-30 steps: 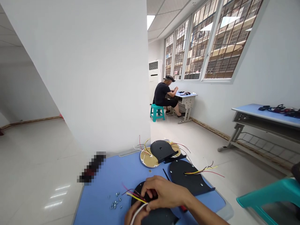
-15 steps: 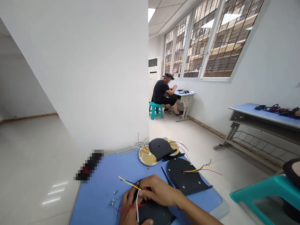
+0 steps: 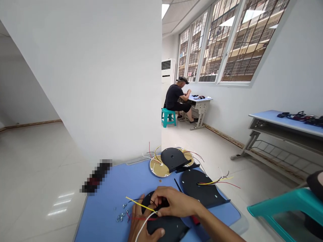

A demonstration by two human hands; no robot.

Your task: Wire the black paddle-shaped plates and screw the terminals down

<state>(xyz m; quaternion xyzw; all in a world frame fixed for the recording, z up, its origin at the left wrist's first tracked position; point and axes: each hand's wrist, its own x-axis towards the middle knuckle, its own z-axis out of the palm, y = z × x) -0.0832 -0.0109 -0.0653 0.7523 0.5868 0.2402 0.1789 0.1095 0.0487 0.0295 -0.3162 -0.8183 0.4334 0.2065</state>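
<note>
- Blue desk top [image 3: 106,188] fills the bottom of the view, with its near part cut off by the frame; a pixelated dark and red block [image 3: 97,178] sits at its far left edge and cannot be made out.
- Left hand [image 3: 141,223] curls around the black plate [image 3: 168,228], thumb resting on its face; the plate's lower edge runs out of frame.
- Right hand [image 3: 174,201] lies over the plate's upper edge, fingers curled closed on the bundle of coloured wires [image 3: 148,210]. The fingers hide where the wires enter the plate.
- Yellow, white and red strands stick out beside the left hand; a thin dark wire runs in under the right fingers.
- Small metal nuts [image 3: 121,216] lie in a loose scatter just left of the hands.
- Something red [image 3: 195,220] shows beneath the right forearm, mostly hidden.
- Further up the desk, a second black plate [image 3: 202,190] trails yellow and red wires, and a thin black strip [image 3: 178,185] lies beside it.
- Beyond, a black D-shaped plate [image 3: 174,159] overlaps a round brass-coloured disc [image 3: 157,169].
- Past a white wall [image 3: 88,84], a seated co-worker [image 3: 174,99] works at a far desk [image 3: 199,107] beneath barred windows [image 3: 219,43].
- Teal stool [image 3: 280,208] cuts into the lower right corner.
</note>
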